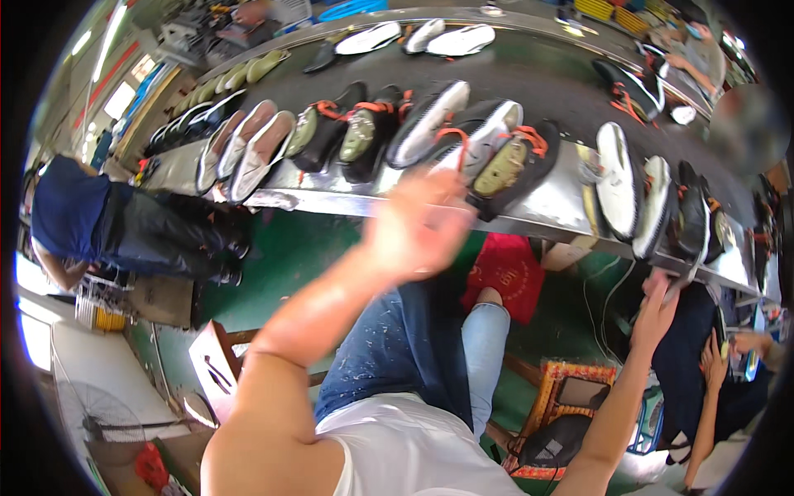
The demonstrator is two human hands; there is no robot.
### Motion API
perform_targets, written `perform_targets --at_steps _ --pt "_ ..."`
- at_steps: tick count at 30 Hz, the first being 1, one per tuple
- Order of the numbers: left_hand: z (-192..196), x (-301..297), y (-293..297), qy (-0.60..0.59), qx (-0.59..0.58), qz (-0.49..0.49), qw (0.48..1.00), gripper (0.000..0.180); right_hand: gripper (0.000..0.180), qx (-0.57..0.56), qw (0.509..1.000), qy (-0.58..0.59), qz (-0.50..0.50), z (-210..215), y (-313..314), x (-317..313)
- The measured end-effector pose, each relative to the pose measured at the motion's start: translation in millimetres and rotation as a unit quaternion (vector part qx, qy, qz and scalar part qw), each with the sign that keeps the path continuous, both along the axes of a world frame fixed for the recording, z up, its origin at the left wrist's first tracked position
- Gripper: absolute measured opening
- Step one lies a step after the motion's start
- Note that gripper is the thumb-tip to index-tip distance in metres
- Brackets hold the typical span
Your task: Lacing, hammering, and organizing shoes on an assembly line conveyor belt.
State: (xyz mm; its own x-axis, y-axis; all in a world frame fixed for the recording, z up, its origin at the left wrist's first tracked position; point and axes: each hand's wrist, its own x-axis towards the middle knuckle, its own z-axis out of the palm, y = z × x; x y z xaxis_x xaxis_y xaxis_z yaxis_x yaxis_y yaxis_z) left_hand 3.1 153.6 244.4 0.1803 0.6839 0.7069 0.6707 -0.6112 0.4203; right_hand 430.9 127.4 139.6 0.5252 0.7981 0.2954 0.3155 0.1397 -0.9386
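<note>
My left hand (422, 225) is smeared by motion over the near edge of the metal bench. It is just in front of a grey-and-white shoe (498, 124) with an orange lace and beside a camouflage-patterned shoe (506, 169). The blur hides whether its fingers hold anything. Low at the bench edge on the right, my right hand (656, 312) has its fingers drawn together. A thin pale strip (693, 266) runs down to them from a dark shoe (691, 207). What exactly the fingers grip is too small to make out. White shoes (618, 182) stand left of that dark one.
The bench edge (322, 203) carries a row of shoes, with pink-beige ones (263, 157) on the left. Behind it, a dark belt (546, 83) bears more white shoes (460, 41). Co-workers stand left (74, 207), far right and near right. A stool (571, 388) is below.
</note>
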Motion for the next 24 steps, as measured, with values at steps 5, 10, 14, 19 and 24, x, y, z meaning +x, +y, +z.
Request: perform_targets --at_steps 5,10,14,19,24 --pt "-42.2 -310.6 52.3 0.208 0.069 0.491 0.843 0.057 0.032 -0.263 0.938 0.172 0.144 -52.7 -81.0 -111.5" --pt "-52.6 -459.2 63.6 -0.19 -0.397 0.344 0.829 0.059 0.025 -0.416 0.826 0.289 0.246 -102.0 -101.4 -198.4" --pt "-33.7 -413.7 51.5 -0.331 -0.381 0.279 0.817 0.046 0.021 -0.4 0.78 0.374 0.304 -80.7 -100.0 -229.0" --pt "-113.4 -313.8 -72.0 -0.598 -0.269 -0.048 0.754 0.049 0.044 -0.337 0.883 -0.045 0.323 -97.4 -101.8 -228.9" --pt "-143.2 -199.5 -156.7 -0.633 -0.312 -0.014 0.708 0.047 0.056 -0.22 0.823 -0.406 0.33 -100.6 -96.5 -265.8"
